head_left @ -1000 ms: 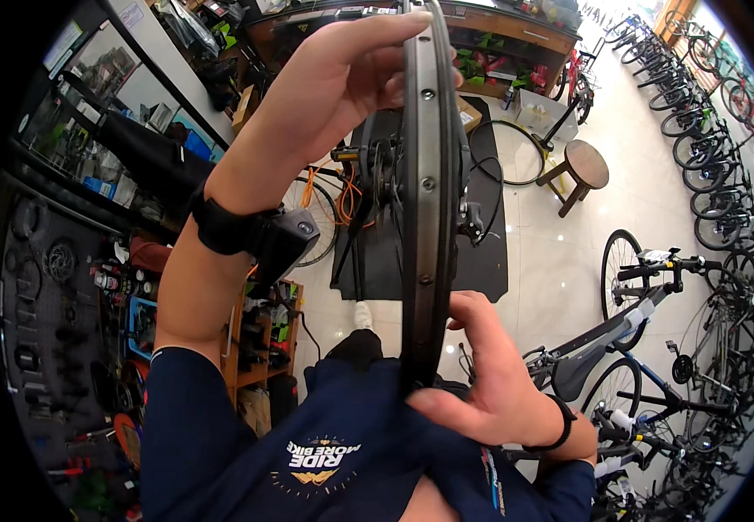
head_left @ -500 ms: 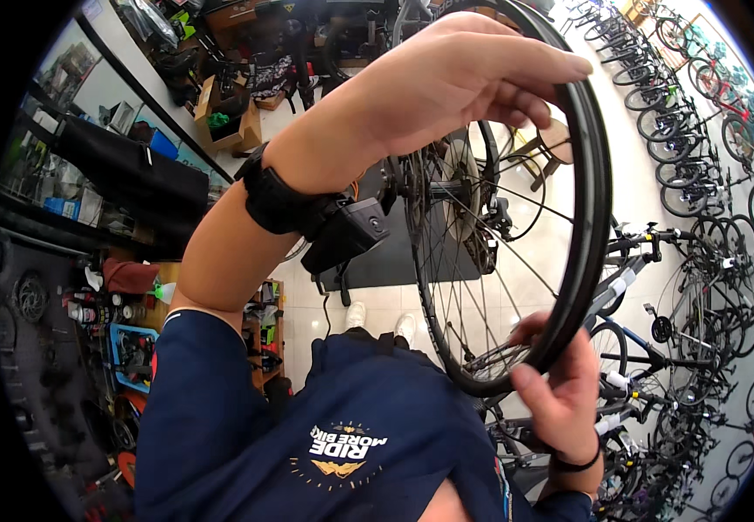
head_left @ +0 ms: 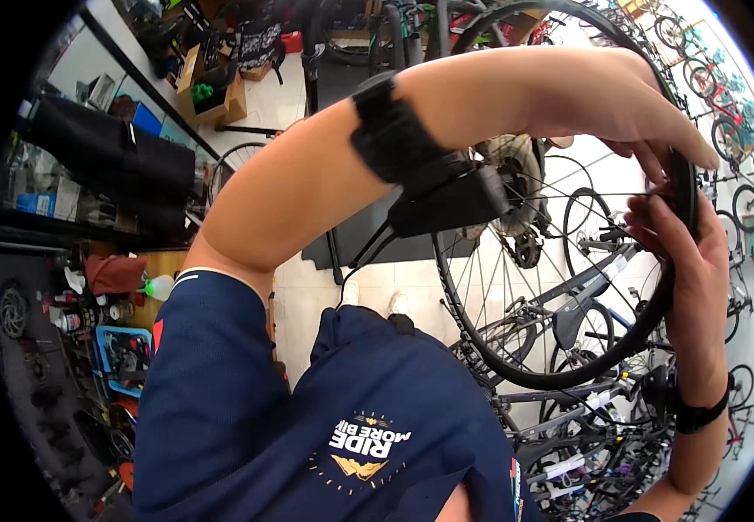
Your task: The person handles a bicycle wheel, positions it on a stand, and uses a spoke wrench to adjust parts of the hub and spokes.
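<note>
Facing the viewer aslant, the wheel looks longest fore-and-aft.

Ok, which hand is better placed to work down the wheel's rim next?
Likely the right hand: it sits lower at the wheel, while the left hand is higher, its forearm stretched across from the left.
</note>
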A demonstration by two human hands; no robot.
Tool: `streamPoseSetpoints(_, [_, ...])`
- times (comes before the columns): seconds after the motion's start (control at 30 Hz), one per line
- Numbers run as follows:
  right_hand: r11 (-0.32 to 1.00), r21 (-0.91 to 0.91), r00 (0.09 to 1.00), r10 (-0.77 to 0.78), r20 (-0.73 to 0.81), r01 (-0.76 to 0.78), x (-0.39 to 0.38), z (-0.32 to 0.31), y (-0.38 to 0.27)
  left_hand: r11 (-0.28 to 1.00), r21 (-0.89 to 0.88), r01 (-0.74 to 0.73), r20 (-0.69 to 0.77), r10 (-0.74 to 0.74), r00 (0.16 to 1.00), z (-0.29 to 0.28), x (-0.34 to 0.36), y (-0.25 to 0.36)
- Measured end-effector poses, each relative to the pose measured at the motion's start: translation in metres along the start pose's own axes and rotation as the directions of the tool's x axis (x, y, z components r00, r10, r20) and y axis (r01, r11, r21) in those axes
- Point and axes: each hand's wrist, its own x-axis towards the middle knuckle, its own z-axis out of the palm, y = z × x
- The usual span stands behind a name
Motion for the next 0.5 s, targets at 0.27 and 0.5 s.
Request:
streamPoseSetpoints(0.27, [0.995,-0.038,0.987,-0.093,-0.13,0.089,0.009,0.004,0.015,0.894,0.423,-0.149,-0.193,0.249,0.949,-0.079,-0.054,-0.03])
streamPoseSetpoints(0.5, [0.992,-0.121,0.98,-0.064,-0.191,0.041,0.018,-0.004,0.017,0.923,0.206,0.325,-0.416,-0.219,0.883,-0.066,-0.171,-0.223])
